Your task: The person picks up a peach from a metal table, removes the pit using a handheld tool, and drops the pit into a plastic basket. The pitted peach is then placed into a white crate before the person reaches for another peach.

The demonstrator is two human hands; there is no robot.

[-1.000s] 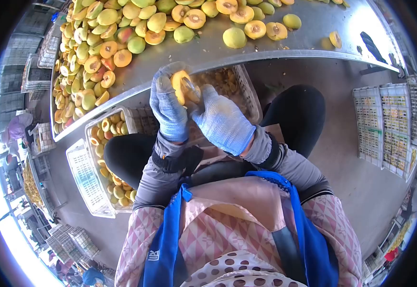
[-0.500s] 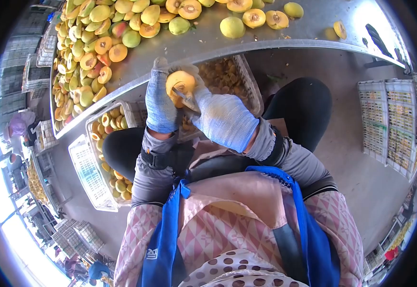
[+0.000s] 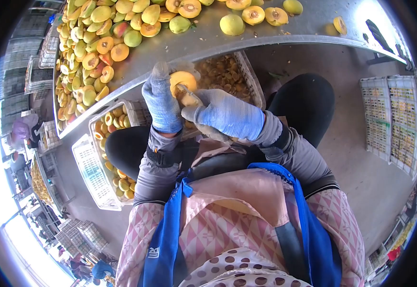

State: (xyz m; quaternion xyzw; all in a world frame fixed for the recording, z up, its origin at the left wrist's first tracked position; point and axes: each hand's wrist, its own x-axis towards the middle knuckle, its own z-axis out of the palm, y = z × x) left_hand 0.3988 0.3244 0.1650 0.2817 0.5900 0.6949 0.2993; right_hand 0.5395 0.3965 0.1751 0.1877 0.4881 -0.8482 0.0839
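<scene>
Between my gloved hands, just off the table's front edge, is a yellow peach half (image 3: 183, 80) with a hollowed middle. My left hand (image 3: 164, 103) is closed around its side, thumb up. My right hand (image 3: 230, 115) is closed on a small metal pitting tool (image 3: 181, 88), whose handle is hidden in the glove. The tool's end is at the hollow, and a brownish piece that looks like the pit (image 3: 189, 99) shows against it. Below the hands, a crate of brown pits (image 3: 222, 74) stands under the table edge.
The metal table (image 3: 208, 40) carries a heap of halved peaches (image 3: 93, 52) at left and several loose ones along the back. A crate of peach halves (image 3: 117, 122) stands by my left knee. Stacked white crates (image 3: 391, 124) stand at right. A person (image 3: 24, 129) is at far left.
My right hand has turned and drawn slightly down and right from the peach half. The brownish piece now stands out from the fruit, leaving an open hollow.
</scene>
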